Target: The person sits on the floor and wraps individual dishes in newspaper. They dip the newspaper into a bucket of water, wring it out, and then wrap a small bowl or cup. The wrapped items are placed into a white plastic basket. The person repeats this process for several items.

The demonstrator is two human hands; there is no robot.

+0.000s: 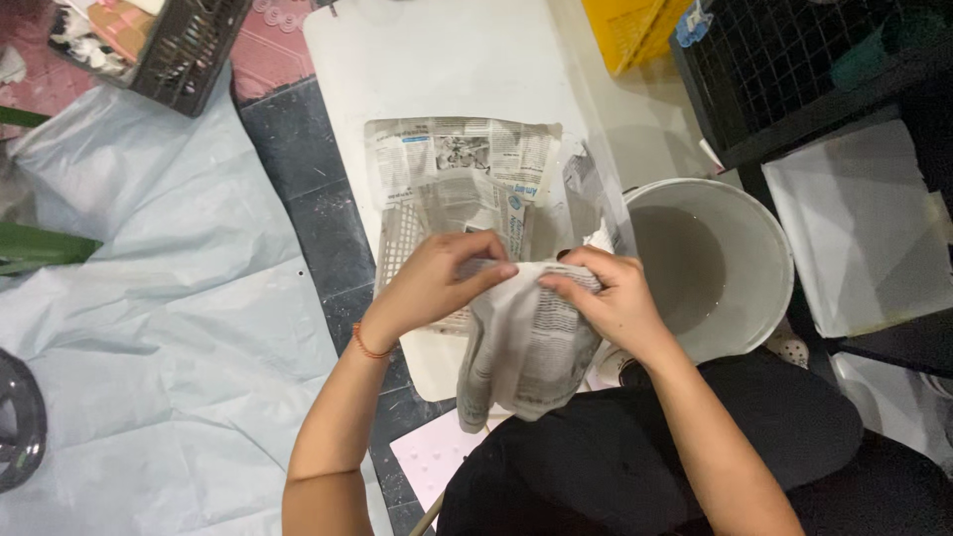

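head view | left hand (437, 283) and right hand (606, 298) pinch a folded newspaper bundle (521, 347) at its top edge | looks light, soft, tearable; best held by the folded edge | white bucket (769, 258) beside

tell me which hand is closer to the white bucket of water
Right. The right hand grips the folded newspaper just beside the white bucket; the left hand holds the paper's far side, over the newspaper-lined white basket.
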